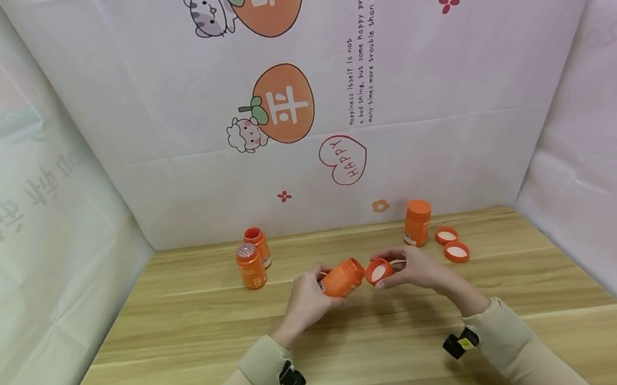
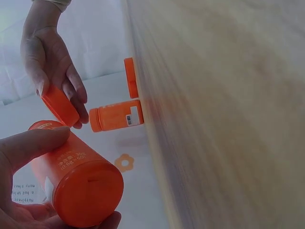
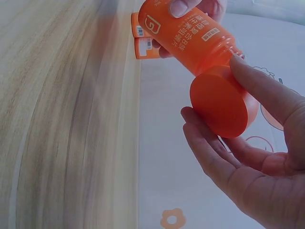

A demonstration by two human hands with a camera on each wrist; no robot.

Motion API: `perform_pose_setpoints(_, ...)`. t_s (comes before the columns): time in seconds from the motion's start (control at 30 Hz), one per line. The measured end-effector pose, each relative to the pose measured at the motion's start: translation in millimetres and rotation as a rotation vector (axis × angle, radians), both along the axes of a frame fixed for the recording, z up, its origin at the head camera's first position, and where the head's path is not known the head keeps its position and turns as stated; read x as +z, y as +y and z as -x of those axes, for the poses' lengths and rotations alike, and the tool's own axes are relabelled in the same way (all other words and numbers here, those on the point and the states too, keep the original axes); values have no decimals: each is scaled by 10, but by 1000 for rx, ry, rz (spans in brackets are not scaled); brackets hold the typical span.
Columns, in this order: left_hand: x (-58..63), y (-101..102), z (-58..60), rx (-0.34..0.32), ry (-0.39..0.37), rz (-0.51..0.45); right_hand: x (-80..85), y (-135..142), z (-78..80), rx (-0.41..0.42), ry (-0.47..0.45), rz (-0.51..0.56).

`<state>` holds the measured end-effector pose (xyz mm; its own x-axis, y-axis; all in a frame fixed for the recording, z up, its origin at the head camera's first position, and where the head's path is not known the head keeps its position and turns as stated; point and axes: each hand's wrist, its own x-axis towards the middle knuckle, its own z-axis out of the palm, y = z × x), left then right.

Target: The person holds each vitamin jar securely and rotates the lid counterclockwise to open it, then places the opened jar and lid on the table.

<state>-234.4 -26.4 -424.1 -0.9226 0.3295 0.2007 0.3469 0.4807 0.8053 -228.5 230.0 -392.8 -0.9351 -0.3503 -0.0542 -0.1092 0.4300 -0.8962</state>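
Note:
My left hand (image 1: 308, 298) grips an orange bottle (image 1: 343, 279) round its body, tilted with its uncapped mouth toward the right. In the left wrist view the bottle's base (image 2: 90, 193) faces the camera. My right hand (image 1: 415, 267) pinches an orange screw cap (image 1: 378, 271) between thumb and fingers, its white-lined inside turned toward the bottle. The cap is right beside the bottle's mouth; in the right wrist view the cap (image 3: 221, 102) partly hides the rim, and whether they touch I cannot tell. Both are held above the wooden table (image 1: 387, 362).
At the back left stand two orange bottles, an open one (image 1: 258, 245) and one with a silvery top (image 1: 251, 267). A capped orange bottle (image 1: 418, 222) stands at the back right. Beside it lie two loose caps, one farther back (image 1: 446, 235), one nearer (image 1: 457, 252). A printed cloth (image 1: 215, 184) hangs behind.

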Motion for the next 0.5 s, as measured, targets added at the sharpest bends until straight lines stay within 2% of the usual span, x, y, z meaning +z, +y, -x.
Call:
perform_pose_setpoints(0.17,-7,-22,11,11,-7,-3,-2,10,-6,8,11,9)
perform_pose_setpoints(0.5,-6,-72,34,25,-3,-4,-8,27,6,-38,62,-79)
